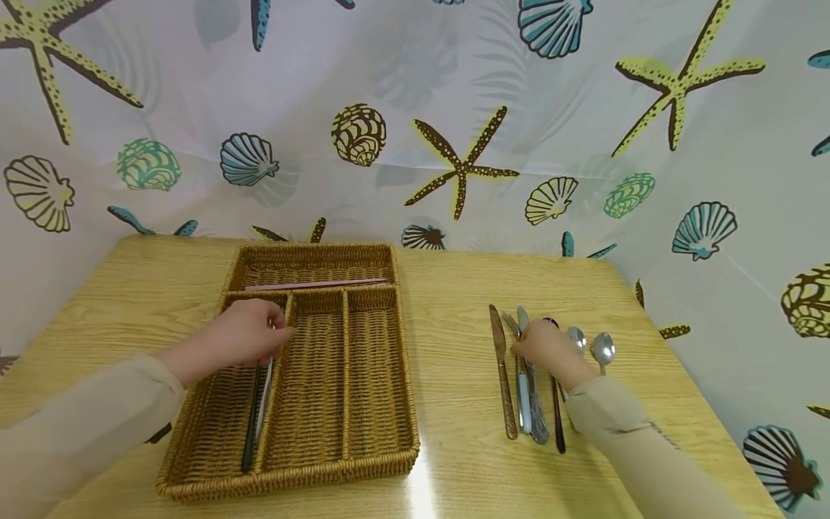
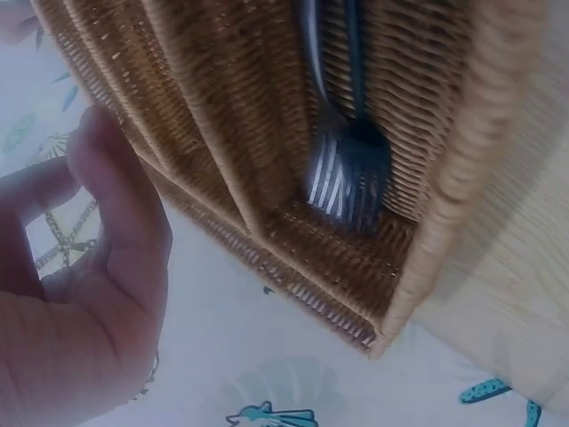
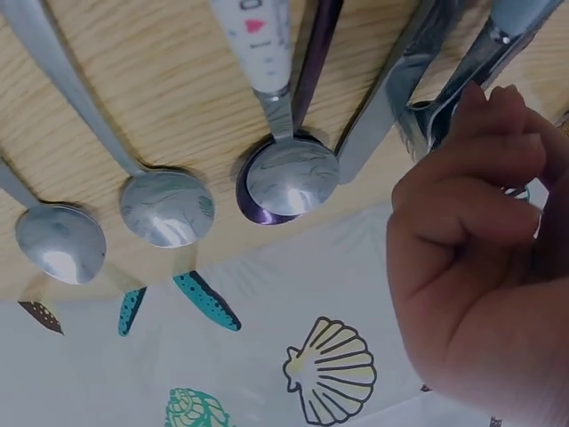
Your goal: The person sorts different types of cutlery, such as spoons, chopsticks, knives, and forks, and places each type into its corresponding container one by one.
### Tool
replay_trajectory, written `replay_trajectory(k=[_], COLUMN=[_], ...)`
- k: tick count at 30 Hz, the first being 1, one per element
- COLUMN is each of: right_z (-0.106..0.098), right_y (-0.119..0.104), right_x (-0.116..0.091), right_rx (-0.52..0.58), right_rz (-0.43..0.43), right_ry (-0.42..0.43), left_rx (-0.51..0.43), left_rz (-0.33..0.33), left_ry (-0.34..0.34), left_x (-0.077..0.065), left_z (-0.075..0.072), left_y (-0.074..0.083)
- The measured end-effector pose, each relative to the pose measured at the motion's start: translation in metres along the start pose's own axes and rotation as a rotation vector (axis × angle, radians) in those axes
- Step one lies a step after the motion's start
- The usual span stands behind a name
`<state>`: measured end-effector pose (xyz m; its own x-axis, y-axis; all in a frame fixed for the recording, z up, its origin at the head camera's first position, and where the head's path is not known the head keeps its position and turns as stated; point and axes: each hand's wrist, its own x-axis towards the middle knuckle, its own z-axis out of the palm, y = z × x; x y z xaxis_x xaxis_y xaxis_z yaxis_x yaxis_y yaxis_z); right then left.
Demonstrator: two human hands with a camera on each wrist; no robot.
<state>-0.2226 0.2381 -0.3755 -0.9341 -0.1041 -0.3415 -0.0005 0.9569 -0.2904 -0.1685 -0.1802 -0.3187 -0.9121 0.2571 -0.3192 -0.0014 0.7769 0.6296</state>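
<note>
Head view showed us both hands well apart: the left hand (image 1: pixel 249 331) hung above the left compartment of the wicker tray (image 1: pixel 415 432), its fingers loosely bent and, as far as we could see, holding nothing. Below it, a silver fork (image 2: pixel 327 178) and a dark fork (image 2: pixel 366 160) lay lengthwise, heads toward the tray's rear edge, probably because that compartment was long and narrow. Pink chopsticks (image 1: pixel 318 284) lay crosswise along the tray's rear compartment, whose width seemed to suit their length.

Toward the table's (image 1: pixel 447 303) right edge, the right hand (image 1: pixel 550 349) curled low over the neck of a blue-handled fork (image 1: pixel 524 404); we could not tell whether its fingertips pinched it. Such a narrow reach, we judged, suited a close row: a brown knife (image 1: pixel 499 339) lay just left of that fork, an ornate knife (image 1: pixel 537 411) just right, and spoons (image 3: pixel 167 209) nearer the right edge.
</note>
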Motion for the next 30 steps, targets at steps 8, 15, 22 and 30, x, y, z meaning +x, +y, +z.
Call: replay_trajectory(k=[8, 15, 22, 30], right_z=[0.003, 0.006, 0.004, -0.009], right_y=[-0.01, -0.011, -0.009, -0.013], right_x=[0.0, 0.003, 0.007, 0.006], right_rx=[-0.098, -0.058, -0.003, 0.117], right_rz=[0.033, 0.004, -0.045, -0.041], right_ry=[0.016, 0.012, -0.035, -0.113], left_rx=[0.015, 0.004, -0.022, -0.091], left_rz=[0.0, 0.007, 0.016, 0.006], left_ry=[-0.004, -0.006, -0.014, -0.043], left_x=[-0.003, -0.003, -0.002, -0.002], left_z=[0.004, 0.007, 0.01, 0.012], left_y=[0.01, 0.008, 0.01, 0.015])
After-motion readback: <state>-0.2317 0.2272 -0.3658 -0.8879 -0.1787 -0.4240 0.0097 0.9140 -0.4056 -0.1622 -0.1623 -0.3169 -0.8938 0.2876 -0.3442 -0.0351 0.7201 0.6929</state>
